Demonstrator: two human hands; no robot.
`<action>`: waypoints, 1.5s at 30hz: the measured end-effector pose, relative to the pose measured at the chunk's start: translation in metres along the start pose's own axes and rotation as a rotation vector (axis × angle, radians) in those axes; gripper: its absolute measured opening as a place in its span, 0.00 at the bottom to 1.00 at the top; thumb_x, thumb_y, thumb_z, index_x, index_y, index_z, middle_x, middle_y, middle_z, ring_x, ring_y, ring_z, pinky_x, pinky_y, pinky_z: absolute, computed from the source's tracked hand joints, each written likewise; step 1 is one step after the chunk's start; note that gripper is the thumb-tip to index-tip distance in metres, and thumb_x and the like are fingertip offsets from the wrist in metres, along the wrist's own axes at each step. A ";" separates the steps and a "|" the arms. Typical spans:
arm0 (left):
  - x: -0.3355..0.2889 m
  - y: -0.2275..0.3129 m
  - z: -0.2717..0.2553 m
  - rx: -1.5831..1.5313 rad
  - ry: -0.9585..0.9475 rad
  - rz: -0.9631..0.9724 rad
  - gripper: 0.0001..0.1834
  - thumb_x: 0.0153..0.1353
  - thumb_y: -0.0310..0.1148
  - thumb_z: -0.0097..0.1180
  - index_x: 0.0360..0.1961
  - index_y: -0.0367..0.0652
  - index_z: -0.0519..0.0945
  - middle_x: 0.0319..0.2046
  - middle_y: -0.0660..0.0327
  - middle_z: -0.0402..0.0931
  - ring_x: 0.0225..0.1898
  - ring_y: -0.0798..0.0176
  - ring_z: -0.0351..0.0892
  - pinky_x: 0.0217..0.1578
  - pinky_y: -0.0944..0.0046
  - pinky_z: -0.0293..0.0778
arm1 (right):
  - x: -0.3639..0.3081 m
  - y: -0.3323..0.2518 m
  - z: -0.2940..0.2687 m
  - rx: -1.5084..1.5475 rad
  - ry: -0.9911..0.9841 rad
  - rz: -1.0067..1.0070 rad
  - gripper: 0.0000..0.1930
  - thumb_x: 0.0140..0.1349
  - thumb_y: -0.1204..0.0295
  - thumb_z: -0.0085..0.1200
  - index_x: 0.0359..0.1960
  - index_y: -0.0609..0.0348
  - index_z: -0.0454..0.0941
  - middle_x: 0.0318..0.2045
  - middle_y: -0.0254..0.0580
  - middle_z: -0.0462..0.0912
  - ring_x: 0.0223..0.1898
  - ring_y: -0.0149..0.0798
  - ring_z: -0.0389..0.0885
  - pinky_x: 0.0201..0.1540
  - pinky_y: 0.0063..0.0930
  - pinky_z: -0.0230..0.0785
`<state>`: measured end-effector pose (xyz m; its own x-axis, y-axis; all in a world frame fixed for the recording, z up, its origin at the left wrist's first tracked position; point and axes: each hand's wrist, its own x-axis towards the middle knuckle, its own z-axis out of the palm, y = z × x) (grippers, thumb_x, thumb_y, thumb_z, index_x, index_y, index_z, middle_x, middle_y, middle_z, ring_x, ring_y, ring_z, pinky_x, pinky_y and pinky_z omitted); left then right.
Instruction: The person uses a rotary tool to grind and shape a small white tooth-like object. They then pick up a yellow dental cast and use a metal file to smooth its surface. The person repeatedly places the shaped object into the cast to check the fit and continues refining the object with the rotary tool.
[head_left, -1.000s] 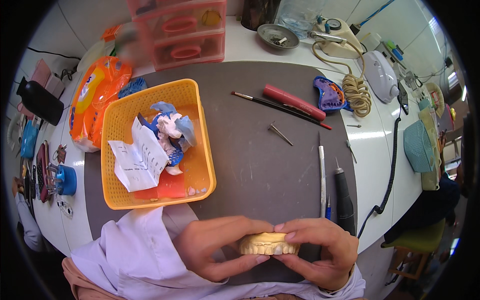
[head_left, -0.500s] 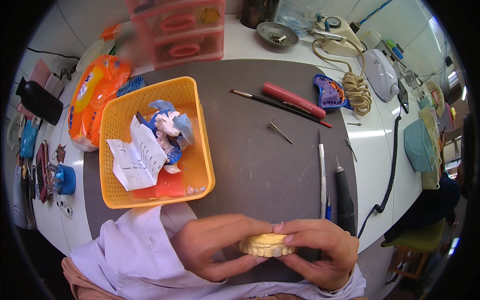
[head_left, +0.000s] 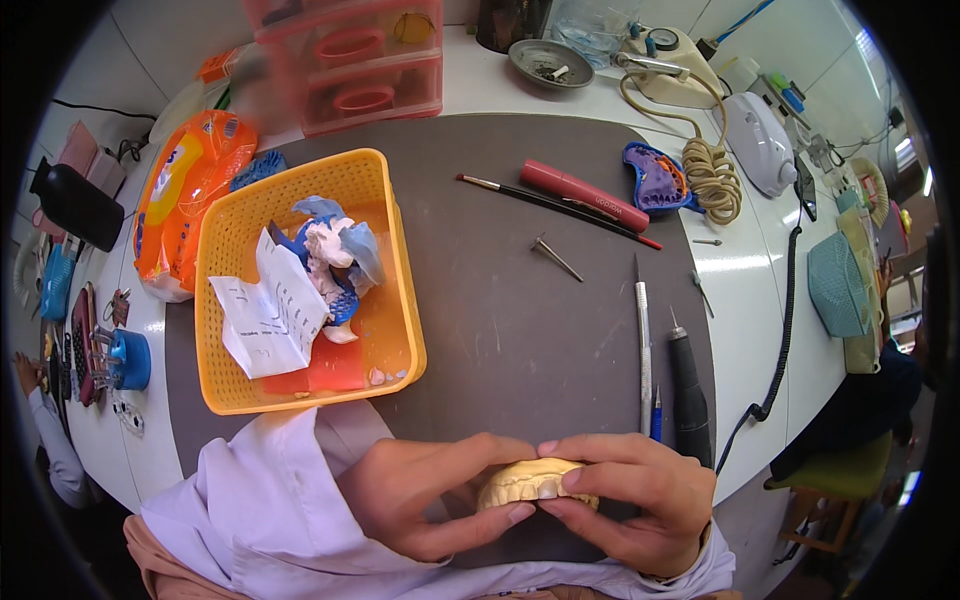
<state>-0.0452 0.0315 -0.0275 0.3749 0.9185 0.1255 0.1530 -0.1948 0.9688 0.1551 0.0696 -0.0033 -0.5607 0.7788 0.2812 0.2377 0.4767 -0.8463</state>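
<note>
The left hand [head_left: 398, 485] and right hand [head_left: 660, 490] grip a yellowish dental cast [head_left: 526, 482] from either side, thumbs below, fingers above; a perforated yellow basket [head_left: 320, 182] stands ahead, leftward.

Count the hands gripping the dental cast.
2. The left hand holds the left side of the dental cast, the right hand its right side.

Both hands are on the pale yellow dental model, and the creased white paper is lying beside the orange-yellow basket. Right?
Not quite: the creased white paper lies inside the orange-yellow basket, as the head view shows. The left hand and right hand are both on the pale yellow dental model.
</note>
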 end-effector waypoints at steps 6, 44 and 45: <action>-0.006 -0.006 0.003 -0.029 -0.058 -0.087 0.16 0.58 0.28 0.57 0.46 0.36 0.71 0.24 0.60 0.77 0.18 0.72 0.78 0.17 0.74 0.69 | 0.004 0.000 0.001 -0.049 -0.046 0.031 0.10 0.46 0.81 0.64 0.33 0.63 0.81 0.34 0.51 0.82 0.33 0.42 0.84 0.34 0.24 0.77; -0.004 0.025 0.017 -0.055 0.047 -0.234 0.19 0.59 0.36 0.57 0.48 0.38 0.72 0.33 0.55 0.80 0.32 0.63 0.83 0.31 0.68 0.80 | 0.025 -0.020 -0.061 -0.237 -0.582 0.055 0.13 0.56 0.67 0.59 0.39 0.60 0.74 0.22 0.42 0.79 0.24 0.41 0.80 0.27 0.30 0.70; -0.002 0.031 0.016 -0.008 0.075 -0.239 0.19 0.59 0.35 0.56 0.48 0.36 0.72 0.32 0.55 0.80 0.32 0.63 0.83 0.31 0.68 0.80 | 0.031 -0.015 -0.061 -0.176 -0.587 0.038 0.13 0.57 0.66 0.58 0.39 0.60 0.73 0.21 0.42 0.78 0.22 0.42 0.79 0.26 0.31 0.69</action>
<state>-0.0269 0.0186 -0.0011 0.2600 0.9612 -0.0922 0.2218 0.0335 0.9745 0.1827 0.1112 0.0457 -0.8808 0.4656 -0.0859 0.3651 0.5524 -0.7494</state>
